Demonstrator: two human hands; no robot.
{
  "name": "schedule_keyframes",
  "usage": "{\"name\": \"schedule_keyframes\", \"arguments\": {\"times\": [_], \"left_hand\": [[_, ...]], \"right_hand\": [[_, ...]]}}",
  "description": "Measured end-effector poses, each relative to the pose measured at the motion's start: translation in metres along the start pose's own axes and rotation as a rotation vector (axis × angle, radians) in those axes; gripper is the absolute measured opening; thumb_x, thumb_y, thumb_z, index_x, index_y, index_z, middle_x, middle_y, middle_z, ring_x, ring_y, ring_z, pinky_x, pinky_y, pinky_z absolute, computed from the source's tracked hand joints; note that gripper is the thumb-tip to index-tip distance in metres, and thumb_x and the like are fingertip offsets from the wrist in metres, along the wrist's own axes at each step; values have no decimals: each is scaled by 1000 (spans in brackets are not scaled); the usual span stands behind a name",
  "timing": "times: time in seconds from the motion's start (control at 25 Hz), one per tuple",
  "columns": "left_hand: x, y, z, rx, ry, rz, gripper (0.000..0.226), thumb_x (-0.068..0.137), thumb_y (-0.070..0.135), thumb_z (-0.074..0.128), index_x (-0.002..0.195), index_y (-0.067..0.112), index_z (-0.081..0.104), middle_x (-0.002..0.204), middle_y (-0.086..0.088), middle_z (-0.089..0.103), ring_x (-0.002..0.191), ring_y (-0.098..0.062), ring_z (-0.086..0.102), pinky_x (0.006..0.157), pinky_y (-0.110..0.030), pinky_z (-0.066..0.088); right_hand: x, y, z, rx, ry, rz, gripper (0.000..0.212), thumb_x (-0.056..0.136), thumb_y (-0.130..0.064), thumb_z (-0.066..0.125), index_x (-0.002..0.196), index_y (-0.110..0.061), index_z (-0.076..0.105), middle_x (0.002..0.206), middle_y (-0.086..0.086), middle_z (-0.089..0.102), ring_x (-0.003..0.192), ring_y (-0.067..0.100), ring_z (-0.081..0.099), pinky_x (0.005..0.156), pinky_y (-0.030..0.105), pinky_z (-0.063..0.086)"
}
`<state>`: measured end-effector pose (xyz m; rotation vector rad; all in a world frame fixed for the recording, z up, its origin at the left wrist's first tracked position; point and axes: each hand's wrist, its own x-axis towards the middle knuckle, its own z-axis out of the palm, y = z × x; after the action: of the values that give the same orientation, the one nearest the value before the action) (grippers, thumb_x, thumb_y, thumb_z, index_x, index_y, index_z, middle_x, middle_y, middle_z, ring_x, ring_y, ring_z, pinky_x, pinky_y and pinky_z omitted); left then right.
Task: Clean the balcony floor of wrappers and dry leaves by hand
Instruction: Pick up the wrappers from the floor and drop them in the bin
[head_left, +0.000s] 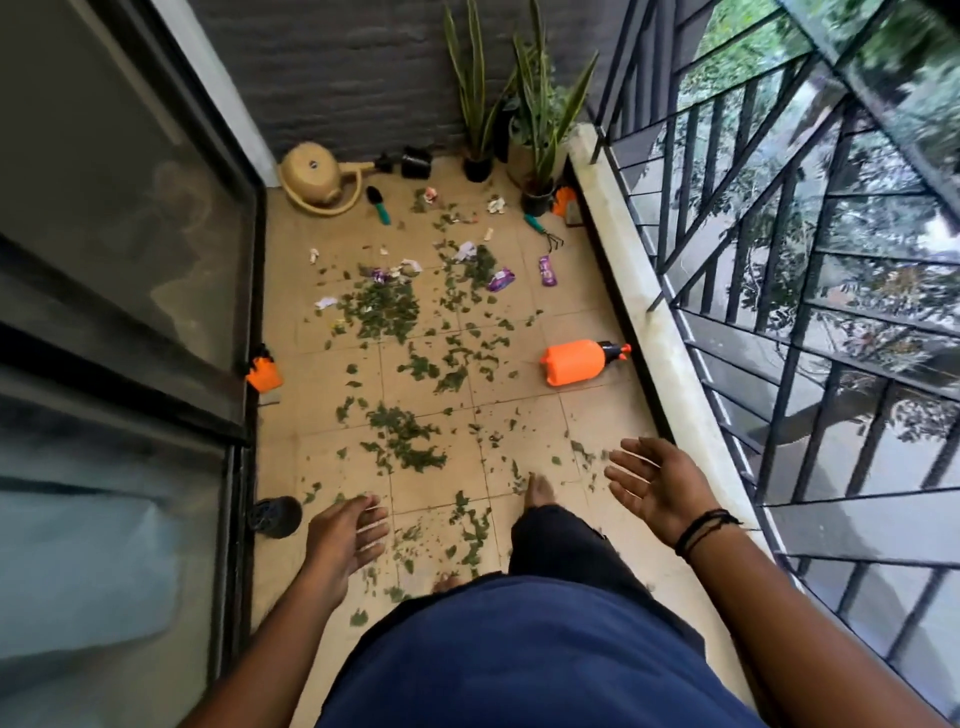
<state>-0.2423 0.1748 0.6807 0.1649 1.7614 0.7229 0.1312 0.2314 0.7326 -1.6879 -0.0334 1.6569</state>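
Observation:
Green-brown dry leaves (402, 436) lie scattered in patches over the beige tiled balcony floor (524, 431), thickest mid-floor (384, 309). Purple wrappers (501, 279) (547, 270) and white crumpled paper scraps (496, 204) lie further away, toward the plants. My left hand (345, 535) hangs over the near floor with relaxed fingers, holding nothing. My right hand (657, 480) is held palm up beside the railing, fingers spread and empty. I stand barefoot, one foot (537, 491) among the leaves.
An orange spray bottle (574, 361) lies on its side by the right kerb. A tan watering can (317, 176), a trowel (378, 203), a hand rake (543, 231) and potted plants (537, 156) fill the far end. Glass sliding door (119, 260) left, metal railing (779, 260) right.

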Motion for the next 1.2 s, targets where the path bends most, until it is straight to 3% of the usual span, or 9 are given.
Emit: {"name": "schedule_keyframes", "arguments": {"times": [0.12,0.24,0.4,0.68,0.96,1.2], "left_hand": [[21,50,40,81,-44,51,22,102,23,59,111,8,71,104,-12,75,92,-28,71,75,-37,53],[38,102,78,60,13,75,23,101,23,60,113,6,71,100,-11,75,87,-29,71,73,-36,54],[35,176,123,14,14,122,20,101,19,61,111,5,69,96,-13,74,78,-25,69,56,-28,57],[47,278,197,37,50,233,18,100,21,63,109,8,71,97,-11,75,81,-25,70,62,-31,59],[70,309,214,61,55,225,19,100,21,61,109,8,71,101,-10,76,89,-27,71,73,-37,58],[135,350,194,34,95,185,17,100,21,62,108,9,72,103,-11,76,89,-28,72,78,-39,56]], "right_hand": [[33,-34,-2,43,45,4,23,102,-29,49,100,-11,63,100,10,68,85,26,64,74,35,52],[78,-82,8,89,47,45,23,102,-28,49,100,-10,62,105,12,67,88,27,64,76,36,52],[126,-150,49,89,-31,88,23,103,-27,44,95,-11,59,102,10,64,86,25,61,75,33,49],[205,-249,111,-79,-162,86,23,102,-28,49,97,-11,62,95,10,68,82,25,65,72,34,52],[243,-269,124,34,-90,163,25,102,-31,49,103,-10,62,104,11,67,88,27,65,71,35,52],[251,-263,164,50,-4,216,27,104,-30,47,107,-8,61,103,13,65,91,29,63,82,38,51]]}}
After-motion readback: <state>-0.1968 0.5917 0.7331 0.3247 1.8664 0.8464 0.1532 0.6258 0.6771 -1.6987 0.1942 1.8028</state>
